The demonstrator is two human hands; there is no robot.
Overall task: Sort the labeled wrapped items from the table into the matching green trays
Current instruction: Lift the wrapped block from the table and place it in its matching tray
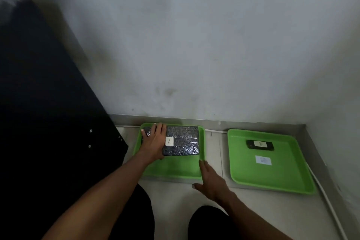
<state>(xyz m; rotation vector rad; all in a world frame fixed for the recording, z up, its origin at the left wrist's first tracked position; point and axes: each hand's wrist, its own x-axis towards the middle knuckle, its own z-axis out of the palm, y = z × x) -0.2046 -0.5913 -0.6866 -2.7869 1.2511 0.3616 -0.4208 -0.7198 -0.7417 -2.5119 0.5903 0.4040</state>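
while the left hand [153, 142] lies flat on the wrapped pack [182, 141], its fingers [158, 129] are spread loosely over the pack's left end and pinch nothing; that looks like a push or a steadying press to seat the pack, not a lift. just right of those fingers a white tag marked "a" [169, 141] faces up, likely so the letter can be read against the tray. under the pack is the left tray [175, 167], with the pack sitting in its far half, so this item seems already sorted or nearly so. the right hand [211, 181] rests open, fingers [202, 165] straight and close together, tips touching the tray's near right corner, probably bracing the tray so it does not slide on the counter [214, 152]. well apart to the right of those fingers is the right tray [268, 177], holding a small dark item [260, 144] with a tag too blurred to read, and a loose white label [263, 160] just nearer. a white cable [323, 193] runs along that tray's outer edge.
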